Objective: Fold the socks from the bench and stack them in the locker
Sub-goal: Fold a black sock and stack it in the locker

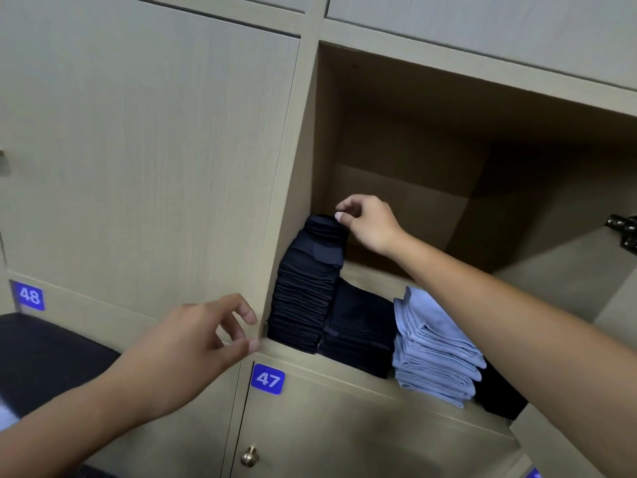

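A wall of pale wood lockers fills the view, one compartment, the open locker (431, 160), standing above a door with the blue tag 47 (268, 378). Inside it, against its left wall, rises a tall stack of dark folded socks (303, 288); just right of that stack lie a lower dark pile (358, 326) and then a light blue pile (434, 346). The right hand (368, 224) pinches the stack's top sock in its grip. The left hand (203, 339) hovers at the locker's lower left corner, fingers loosely curled, grasping nothing. A dark bench (44, 353) sits left of the locker.
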Motion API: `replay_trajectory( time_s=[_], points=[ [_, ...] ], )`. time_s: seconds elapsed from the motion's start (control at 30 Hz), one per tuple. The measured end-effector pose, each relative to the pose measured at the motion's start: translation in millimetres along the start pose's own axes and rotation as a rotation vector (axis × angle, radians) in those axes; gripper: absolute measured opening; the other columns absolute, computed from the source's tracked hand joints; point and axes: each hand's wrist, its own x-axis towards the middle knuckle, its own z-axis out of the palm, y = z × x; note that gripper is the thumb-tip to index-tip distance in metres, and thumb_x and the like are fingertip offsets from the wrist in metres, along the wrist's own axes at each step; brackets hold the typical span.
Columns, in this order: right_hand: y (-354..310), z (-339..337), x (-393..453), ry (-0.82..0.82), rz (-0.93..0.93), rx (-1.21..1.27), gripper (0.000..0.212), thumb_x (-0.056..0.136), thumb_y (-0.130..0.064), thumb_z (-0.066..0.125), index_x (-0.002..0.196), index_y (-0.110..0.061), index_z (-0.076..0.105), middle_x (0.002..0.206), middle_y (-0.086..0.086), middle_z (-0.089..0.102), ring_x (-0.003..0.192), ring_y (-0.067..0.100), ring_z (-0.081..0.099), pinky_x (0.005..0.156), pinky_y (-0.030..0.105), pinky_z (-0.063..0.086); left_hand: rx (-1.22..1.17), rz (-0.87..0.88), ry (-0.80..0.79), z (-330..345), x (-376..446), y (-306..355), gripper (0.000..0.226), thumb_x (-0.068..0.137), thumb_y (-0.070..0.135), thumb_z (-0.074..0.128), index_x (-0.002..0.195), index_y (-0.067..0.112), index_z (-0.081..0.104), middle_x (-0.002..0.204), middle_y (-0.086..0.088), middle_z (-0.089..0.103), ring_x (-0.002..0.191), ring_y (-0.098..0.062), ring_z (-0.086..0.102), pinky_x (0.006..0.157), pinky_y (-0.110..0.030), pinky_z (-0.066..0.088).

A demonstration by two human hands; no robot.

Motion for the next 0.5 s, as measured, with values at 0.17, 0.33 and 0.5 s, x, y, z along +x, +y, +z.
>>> replay_trajectory(
  time_s=[0.17,0.33,0.5],
  points=[
    [-44.2,-2.4,-62.8,0.193,-0.194,0.150,0.007,0.097,-0.024,0.063,0.099,-0.022,0.069,0.084,-0.010,0.065,0.072,0.006,0.057,0.069,0.027,0.048,0.000,-0.014,0.022,-19.3,-2.8,-3.1,0.015,0.089,0.043,0.070,0.100,0.041,0.061,0.091,0.026,0.068,0.072,-0.006,0.071,0.076,-0.037,0.059],
    [-87.0,17.1,-144.7,0.234,-0.405,0.233,0.007,0.099,-0.022,0.060,0.103,-0.020,0.066,0.079,-0.015,0.055,0.070,0.016,0.052,0.067,0.028,0.046,-0.011,-0.048,0.070,-35.5,-14.7,-13.9,0.018,0.090,0.034,0.074,0.103,0.036,0.061,0.088,0.011,0.073,0.070,-0.012,0.073,0.078,-0.041,0.059],
    [-115.9,58.5,-192.4,0.056,-0.539,0.262,0.012,0.099,-0.025,0.062,0.110,-0.020,0.065,0.087,-0.016,0.054,0.072,0.003,0.052,0.066,0.024,0.046,0.007,-0.120,0.109,-59.4,-32.9,-34.4,0.021,0.089,0.032,0.076,0.105,0.029,0.063,0.085,0.011,0.073,0.067,-0.011,0.074,0.073,-0.035,0.055]
  ],
)
